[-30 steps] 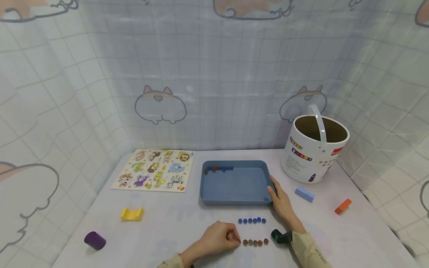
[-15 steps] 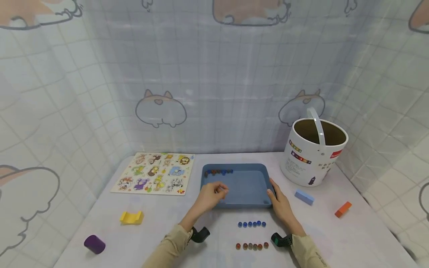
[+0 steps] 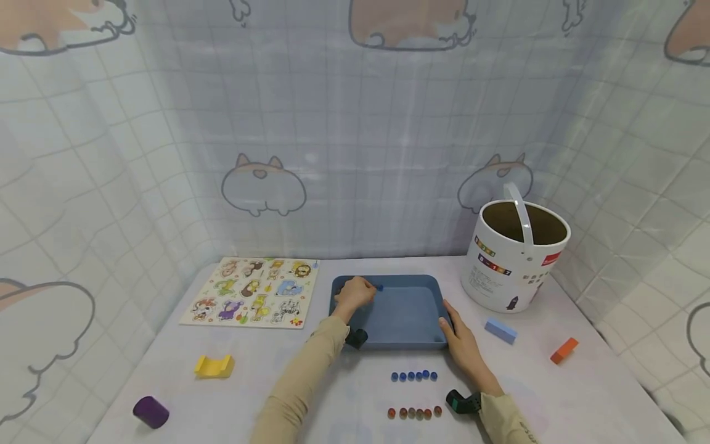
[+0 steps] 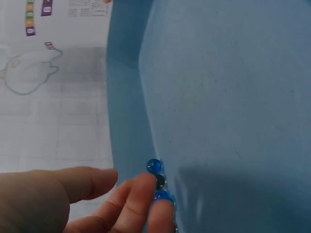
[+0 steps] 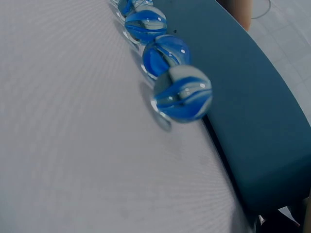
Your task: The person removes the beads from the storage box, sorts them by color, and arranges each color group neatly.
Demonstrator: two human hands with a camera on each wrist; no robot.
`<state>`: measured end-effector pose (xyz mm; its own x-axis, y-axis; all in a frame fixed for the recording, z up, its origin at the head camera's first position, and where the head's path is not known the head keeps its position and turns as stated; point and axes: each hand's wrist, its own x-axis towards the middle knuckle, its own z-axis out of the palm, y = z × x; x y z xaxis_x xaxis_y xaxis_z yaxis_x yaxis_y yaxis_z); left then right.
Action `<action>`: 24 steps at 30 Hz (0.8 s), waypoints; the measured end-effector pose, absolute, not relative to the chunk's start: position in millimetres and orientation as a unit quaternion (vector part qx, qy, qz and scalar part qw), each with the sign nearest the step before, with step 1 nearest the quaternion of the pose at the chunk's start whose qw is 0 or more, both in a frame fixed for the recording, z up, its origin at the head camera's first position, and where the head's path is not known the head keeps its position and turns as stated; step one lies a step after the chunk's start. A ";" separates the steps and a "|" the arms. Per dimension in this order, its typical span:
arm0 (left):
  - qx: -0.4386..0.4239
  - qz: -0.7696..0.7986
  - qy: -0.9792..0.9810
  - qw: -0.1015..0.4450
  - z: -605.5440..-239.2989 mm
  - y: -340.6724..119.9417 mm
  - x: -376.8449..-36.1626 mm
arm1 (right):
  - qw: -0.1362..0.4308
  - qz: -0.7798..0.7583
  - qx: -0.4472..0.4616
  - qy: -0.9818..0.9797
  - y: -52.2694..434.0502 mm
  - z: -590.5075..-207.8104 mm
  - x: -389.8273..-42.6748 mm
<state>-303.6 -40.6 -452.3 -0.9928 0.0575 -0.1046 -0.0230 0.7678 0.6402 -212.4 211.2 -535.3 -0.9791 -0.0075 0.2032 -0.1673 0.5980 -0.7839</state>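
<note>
My left hand reaches into the back left corner of the blue tray. In the left wrist view its fingertips touch or nearly touch the blue and dark glass marbles lined along the tray wall; the thumb stands apart from the fingers, with nothing seen between them. The hand hides most of that line from the head camera. My right hand holds the tray's right side near the front corner, thumb at the rim. In front of the tray lie a row of blue marbles and a row of reddish-brown marbles.
A white bucket with a raised handle stands at the back right. A light-blue block and an orange block lie nearby. Leftward are an animal puzzle board, a yellow notched block and a purple cylinder.
My left hand has moved from the left end of the brown row, up over the tray's front edge, to the marbles at its back left. The right hand has kept its place.
</note>
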 end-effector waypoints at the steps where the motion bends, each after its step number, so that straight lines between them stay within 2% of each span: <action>1: 0.002 0.335 0.940 0.062 -451.5 -38.6 -303.5 | 0.089 0.446 0.047 -0.889 211.2 -535.7 -212.2; 8: -0.022 0.343 0.936 0.079 -449.4 -33.2 -311.3 | 0.087 0.447 0.045 -0.889 213.8 -534.8 -213.7; 15: 0.003 0.372 0.926 0.059 -456.0 -30.1 -321.2 | 0.089 0.454 0.049 -0.885 213.4 -533.4 -216.3; 24: 0.054 0.412 0.907 0.065 -466.0 -12.4 -330.7 | 0.089 0.454 0.045 -0.885 211.9 -533.9 -215.2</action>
